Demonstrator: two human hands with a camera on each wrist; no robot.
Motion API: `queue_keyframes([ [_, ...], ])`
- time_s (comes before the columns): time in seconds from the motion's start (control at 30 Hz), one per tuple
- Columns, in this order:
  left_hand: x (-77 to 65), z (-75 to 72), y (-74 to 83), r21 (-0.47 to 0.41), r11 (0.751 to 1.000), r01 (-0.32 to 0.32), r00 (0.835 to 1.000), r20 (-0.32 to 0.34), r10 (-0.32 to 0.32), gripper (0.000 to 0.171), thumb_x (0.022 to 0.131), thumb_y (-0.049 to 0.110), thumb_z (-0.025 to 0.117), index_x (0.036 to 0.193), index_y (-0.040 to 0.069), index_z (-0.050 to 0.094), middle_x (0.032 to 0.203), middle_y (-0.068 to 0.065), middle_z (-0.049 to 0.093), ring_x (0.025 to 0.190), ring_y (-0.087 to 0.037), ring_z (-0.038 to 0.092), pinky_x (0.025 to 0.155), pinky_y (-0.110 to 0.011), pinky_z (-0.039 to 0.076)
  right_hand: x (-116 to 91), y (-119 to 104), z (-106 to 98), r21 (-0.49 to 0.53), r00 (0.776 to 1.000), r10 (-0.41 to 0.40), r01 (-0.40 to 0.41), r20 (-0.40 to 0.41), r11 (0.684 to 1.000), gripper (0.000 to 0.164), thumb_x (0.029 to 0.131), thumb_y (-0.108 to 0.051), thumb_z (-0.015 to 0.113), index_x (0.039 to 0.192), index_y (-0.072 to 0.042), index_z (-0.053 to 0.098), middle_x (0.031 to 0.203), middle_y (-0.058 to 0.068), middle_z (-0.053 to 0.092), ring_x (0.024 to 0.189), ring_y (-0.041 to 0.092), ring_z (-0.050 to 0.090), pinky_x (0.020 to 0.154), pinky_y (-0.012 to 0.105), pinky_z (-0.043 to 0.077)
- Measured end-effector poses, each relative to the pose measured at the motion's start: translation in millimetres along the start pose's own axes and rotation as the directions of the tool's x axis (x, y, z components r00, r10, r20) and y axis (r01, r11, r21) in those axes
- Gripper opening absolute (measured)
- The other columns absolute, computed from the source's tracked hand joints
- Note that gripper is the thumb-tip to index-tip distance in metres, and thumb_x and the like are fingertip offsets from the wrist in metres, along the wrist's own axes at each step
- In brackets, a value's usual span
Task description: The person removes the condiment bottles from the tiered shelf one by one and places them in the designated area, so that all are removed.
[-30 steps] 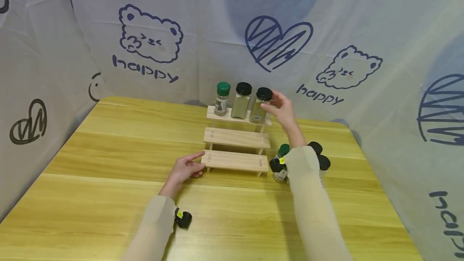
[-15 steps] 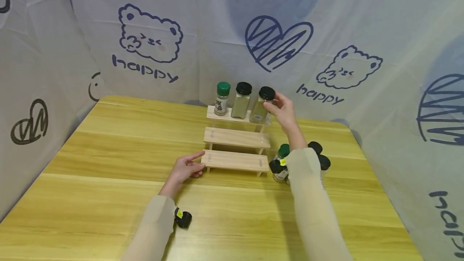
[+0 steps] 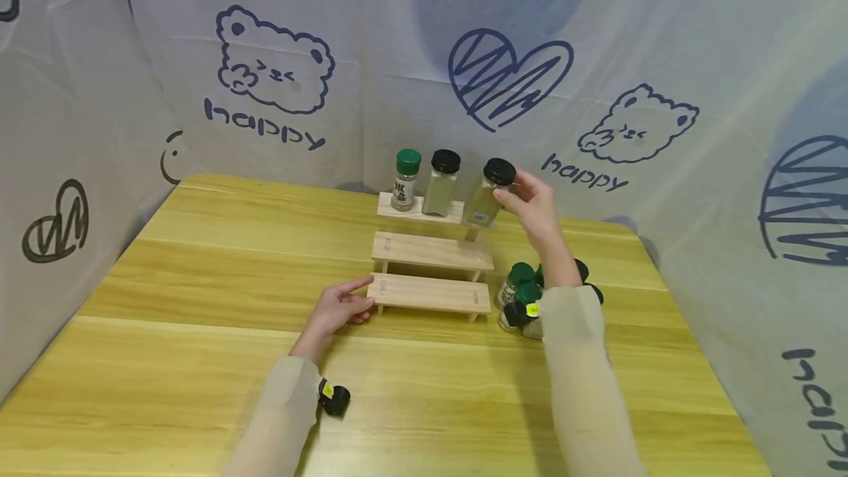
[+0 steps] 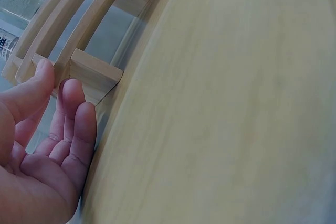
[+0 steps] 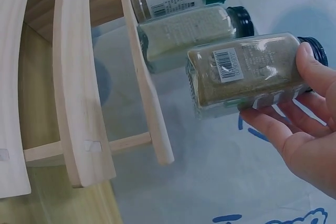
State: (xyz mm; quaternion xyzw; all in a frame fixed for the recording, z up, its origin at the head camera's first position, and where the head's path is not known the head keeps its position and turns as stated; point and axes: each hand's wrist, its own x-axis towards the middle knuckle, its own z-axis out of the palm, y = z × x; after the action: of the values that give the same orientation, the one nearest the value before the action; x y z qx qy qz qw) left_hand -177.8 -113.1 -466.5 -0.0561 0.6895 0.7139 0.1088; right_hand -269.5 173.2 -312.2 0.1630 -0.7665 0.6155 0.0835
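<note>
My right hand grips a square glass spice jar near its black lid, thumb on one side and fingers on the other. Its base is apart from the top tier of the wooden rack in the right wrist view. Brown-green powder fills this jar, which has a barcode label. On the top tier stand a green-lidded shaker and a paler black-lidded jar. My left hand holds the left end of the rack's lowest step, thumb and fingertips at its corner.
To the right of the rack, several green- and black-lidded jars stand close together on the wooden table, partly behind the right sleeve. A printed cloth hangs behind the table. The middle step carries no jars.
My right hand has shifted right with the black-lidded jar, away from the paler jar and off the top tier. My left hand stays at the lowest step.
</note>
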Motion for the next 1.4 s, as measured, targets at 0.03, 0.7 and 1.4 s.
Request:
queue_keyframes([
  [0.03, 0.1, 0.1, 0.1, -0.003, 1.000, 0.001, 1.000, 0.000, -0.001, 0.045, 0.083, 0.001, 0.060, 0.127, 0.004, 0.050, 0.080, -0.012, 0.065, 0.060, -0.013, 0.058, 0.059, -0.027, 0.051, -3, -1, -1, 0.001, 1.000, 0.002, -0.002, -0.001, 1.000, 0.036, 0.085, -0.004, 0.060, 0.119, 0.004, 0.053, 0.099, 0.000, 0.058, 0.085, 0.014, 0.053, 0.074, 0.024, 0.048],
  [0.7, -0.8, 1.0, 0.9, -0.005, 1.000, -0.012, 1.000, 0.011, 0.012, 0.045, 0.084, 0.001, 0.060, 0.127, 0.002, 0.048, 0.078, -0.011, 0.065, 0.059, -0.012, 0.058, 0.059, -0.026, 0.051, -64, -12, -21, 0.073, 0.993, -0.114, 0.112, 0.025, 0.991, 0.041, 0.082, 0.011, 0.057, 0.121, 0.015, 0.045, 0.103, -0.010, 0.061, 0.095, 0.009, 0.056, 0.073, 0.019, 0.048],
  [1.4, -0.1, 1.3, 0.9, -0.012, 1.000, -0.005, 1.000, 0.003, 0.005, 0.045, 0.083, 0.001, 0.061, 0.127, 0.003, 0.048, 0.079, -0.013, 0.065, 0.059, -0.012, 0.058, 0.059, -0.026, 0.051, -124, 1, -39, 0.197, 0.991, -0.132, 0.132, -0.014, 0.971, 0.046, 0.077, 0.020, 0.054, 0.118, -0.001, 0.056, 0.107, -0.002, 0.062, 0.095, 0.010, 0.057, 0.072, 0.019, 0.048],
])
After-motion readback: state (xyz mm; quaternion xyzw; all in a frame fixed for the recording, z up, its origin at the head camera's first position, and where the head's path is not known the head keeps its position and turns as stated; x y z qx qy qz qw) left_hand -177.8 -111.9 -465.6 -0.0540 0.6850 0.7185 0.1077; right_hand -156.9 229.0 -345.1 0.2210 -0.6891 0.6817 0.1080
